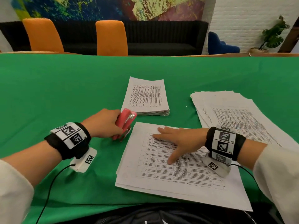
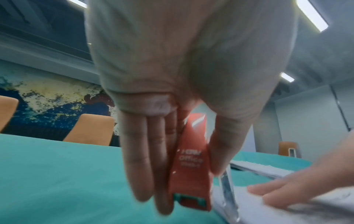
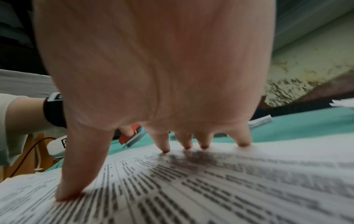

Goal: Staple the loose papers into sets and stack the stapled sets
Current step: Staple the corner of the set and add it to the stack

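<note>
My left hand (image 1: 105, 123) grips a pink-red stapler (image 1: 125, 122) just off the top left corner of a set of printed sheets (image 1: 169, 173) lying in front of me. In the left wrist view the fingers (image 2: 141, 163) and thumb wrap the stapler (image 2: 191, 163), whose metal base (image 2: 229, 191) stands at the paper's edge. My right hand (image 1: 176, 141) lies flat on that set, fingers spread and pressing down; its fingertips (image 3: 204, 146) touch the print in the right wrist view. A neat stack of papers (image 1: 146, 97) sits behind, and a fanned pile of loose sheets (image 1: 234, 113) lies at the right.
A green cloth (image 1: 64, 88) covers the table. Two orange chairs (image 1: 111, 38) and a black sofa (image 1: 161, 38) stand beyond the far edge. Cables run from both wrist cameras toward me. Bare cloth lies to the left of the stapler.
</note>
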### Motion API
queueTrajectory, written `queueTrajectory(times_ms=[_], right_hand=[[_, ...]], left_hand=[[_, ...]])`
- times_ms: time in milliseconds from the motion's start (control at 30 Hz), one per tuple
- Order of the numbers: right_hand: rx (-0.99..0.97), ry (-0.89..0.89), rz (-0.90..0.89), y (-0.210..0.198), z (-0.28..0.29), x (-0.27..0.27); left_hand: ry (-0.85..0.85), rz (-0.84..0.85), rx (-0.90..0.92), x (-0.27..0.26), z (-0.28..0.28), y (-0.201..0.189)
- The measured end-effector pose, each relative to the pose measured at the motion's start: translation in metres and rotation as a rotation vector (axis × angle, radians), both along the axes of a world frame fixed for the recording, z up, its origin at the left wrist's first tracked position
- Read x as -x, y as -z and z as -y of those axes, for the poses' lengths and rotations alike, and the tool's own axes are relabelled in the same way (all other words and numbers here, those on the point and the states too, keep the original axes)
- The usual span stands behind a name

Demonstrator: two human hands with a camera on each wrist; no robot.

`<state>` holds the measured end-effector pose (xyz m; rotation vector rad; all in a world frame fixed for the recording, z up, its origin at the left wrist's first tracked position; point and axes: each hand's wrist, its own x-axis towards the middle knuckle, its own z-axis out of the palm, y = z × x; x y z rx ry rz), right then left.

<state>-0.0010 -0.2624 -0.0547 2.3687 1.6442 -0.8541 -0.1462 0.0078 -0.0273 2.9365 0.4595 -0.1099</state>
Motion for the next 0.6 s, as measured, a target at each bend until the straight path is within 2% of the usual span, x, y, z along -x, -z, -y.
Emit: queueTrajectory(times_ms=[67,167,267,367,600], right_hand=[[0.004,0.003,-0.022,0.003,0.0,-0.003],[-0.012,0.032,-0.046,0.004,0.002,-0.004],[-0.046,0.046,-0.054,0.007,0.001,-0.005],[-0.101,0.069,-0.084,0.012,0.0,-0.008],[-0.074,0.093,-0.085,0.017,0.0,-0.014]], left_hand=[[0.058,0.072,0.089,-0.004,0.013,-0.007],[0.179,0.062,0.116,-0.011,0.035,-0.012],[0.26,0.028,0.054,-0.021,0.051,-0.005],[0.304,-0.007,-0.084,-0.03,0.06,0.005],[0.41,-0.048,-0.225,-0.042,0.058,0.004]])
